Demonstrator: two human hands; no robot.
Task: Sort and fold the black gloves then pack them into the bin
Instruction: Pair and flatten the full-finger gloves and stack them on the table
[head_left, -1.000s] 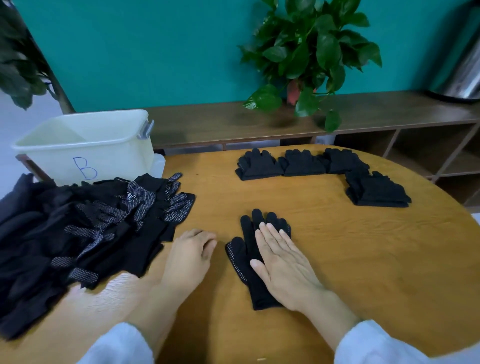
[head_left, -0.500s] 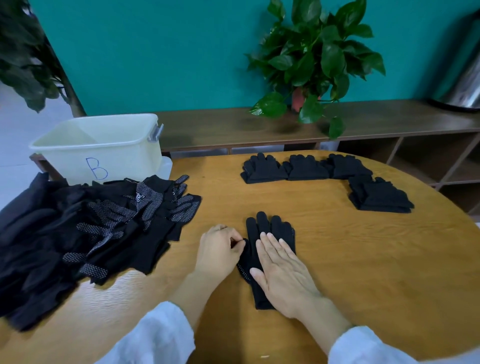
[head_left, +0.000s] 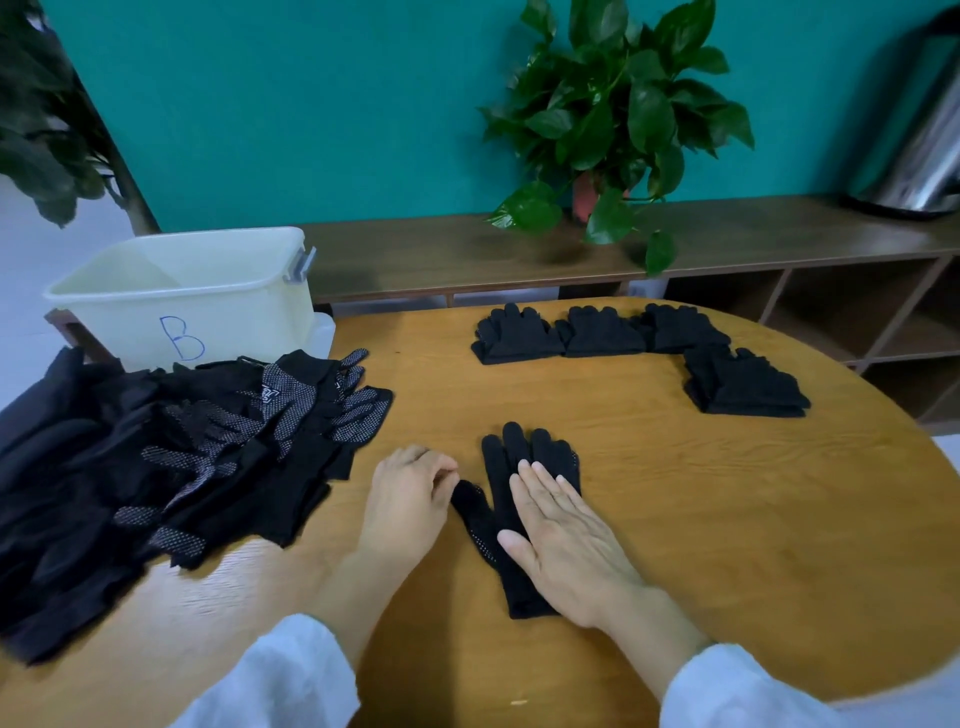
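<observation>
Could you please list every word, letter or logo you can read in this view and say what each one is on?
"B": a handwritten blue letter on the front wall of the pale plastic bin.
A pale printed logo on one glove in the unsorted glove pile: too blurred to read.
Nothing else readable shows.

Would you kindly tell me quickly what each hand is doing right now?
Left hand: fingers curled, pinching the thumb of the flat glove.
Right hand: open, fingers straight, pressing flat on that glove.

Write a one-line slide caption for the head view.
Right hand flattens a black glove, left hand pinches its thumb; folded gloves wait beyond.
</observation>
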